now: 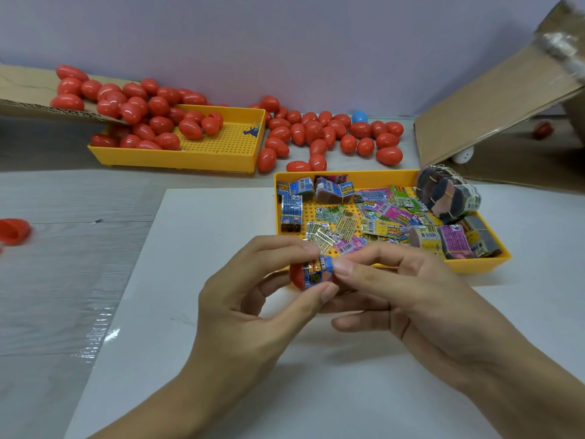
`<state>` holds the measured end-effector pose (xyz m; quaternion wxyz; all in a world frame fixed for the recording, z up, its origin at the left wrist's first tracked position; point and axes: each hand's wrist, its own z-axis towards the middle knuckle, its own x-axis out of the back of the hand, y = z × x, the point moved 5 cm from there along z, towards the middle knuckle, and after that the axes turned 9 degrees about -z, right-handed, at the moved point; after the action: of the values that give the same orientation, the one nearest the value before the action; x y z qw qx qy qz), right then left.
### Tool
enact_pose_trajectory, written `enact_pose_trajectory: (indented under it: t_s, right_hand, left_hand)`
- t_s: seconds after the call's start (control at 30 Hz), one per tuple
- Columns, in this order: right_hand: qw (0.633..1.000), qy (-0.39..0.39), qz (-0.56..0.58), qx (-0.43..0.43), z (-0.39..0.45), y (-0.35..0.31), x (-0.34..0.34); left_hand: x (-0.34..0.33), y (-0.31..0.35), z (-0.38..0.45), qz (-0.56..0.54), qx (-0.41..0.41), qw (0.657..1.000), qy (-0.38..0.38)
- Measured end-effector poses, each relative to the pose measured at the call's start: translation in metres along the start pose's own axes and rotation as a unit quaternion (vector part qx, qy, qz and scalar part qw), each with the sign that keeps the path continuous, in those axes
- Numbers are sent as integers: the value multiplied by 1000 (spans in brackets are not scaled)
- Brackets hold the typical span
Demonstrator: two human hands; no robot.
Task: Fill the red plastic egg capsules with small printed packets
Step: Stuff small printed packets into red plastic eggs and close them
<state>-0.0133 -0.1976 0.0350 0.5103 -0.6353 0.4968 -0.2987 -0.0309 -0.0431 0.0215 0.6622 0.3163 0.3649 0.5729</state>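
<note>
At the centre of the view, the left hand (253,299) curls its thumb and forefinger round a glossy red egg half (297,274), and a folded blue printed packet (318,272), crinkly and film-wrapped, sits in the half's mouth. The right hand (411,299) pinches the packet's right end between thumb and forefinger, its other fingers loosely bent below. Both hands hover over a smooth white board (190,312) that lies on a grey wood-grain table (63,280). At about one o'clock from the hands, touching distance behind them, a shallow yellow plastic tray (474,264) with a perforated floor holds loose flat packets (380,213) in blue, pink, green and yellow, some folded into small blocks, plus a rubber-banded bundle (449,198) propped on its far right rim. At eleven o'clock, well apart, a second yellow perforated tray (221,160) holds smooth closed red eggs (158,125) piled at its left end, spilling off a corrugated cardboard flap (25,93); its right half shows bare dotted floor. More red eggs (332,134) lie scattered on the table between the trays, with one blue egg (359,117) behind them. A tilted cardboard sheet (490,106) rises at two o'clock. A lone red egg half (12,231) rests at the left edge, at nine o'clock. The board's near stretch below the wrists lies bare.
</note>
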Motion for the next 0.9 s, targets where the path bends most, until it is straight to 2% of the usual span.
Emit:
enact_pose_trajectory:
  t_s: [0.1, 0.23, 0.3, 0.43, 0.53, 0.67, 0.8, 0.9]
  right_hand:
    - [1000, 7, -8, 1, 0, -1, 1]
    - [999, -21, 17, -32, 0, 0, -4]
    - [1000, -10, 8, -16, 0, -1, -3]
    - [995, 34, -39, 91, -2, -10, 2]
    - [971, 78, -120, 192, -7, -18, 6]
    - [936, 68, -213, 272, -11, -20, 0]
    - [948, 33, -171, 267, -9, -19, 0]
    - [964, 44, -100, 244, -8, -21, 5]
  left_hand:
    - [-1, 0, 1, 3, -3, 1000, -6]
    - [-3, 2, 0, 17, -20, 1000, -14]
    - [-4, 3, -2, 18, -16, 999, -21]
    - [-1, 3, -2, 2, 33, 999, 13]
    - [3, 3, -1, -27, 91, 994, 53]
    - [3, -1, 0, -71, 132, 987, 53]
    - [3, -1, 1, -67, 113, 989, 67]
    - [2, 0, 1, -77, 91, 991, 62]
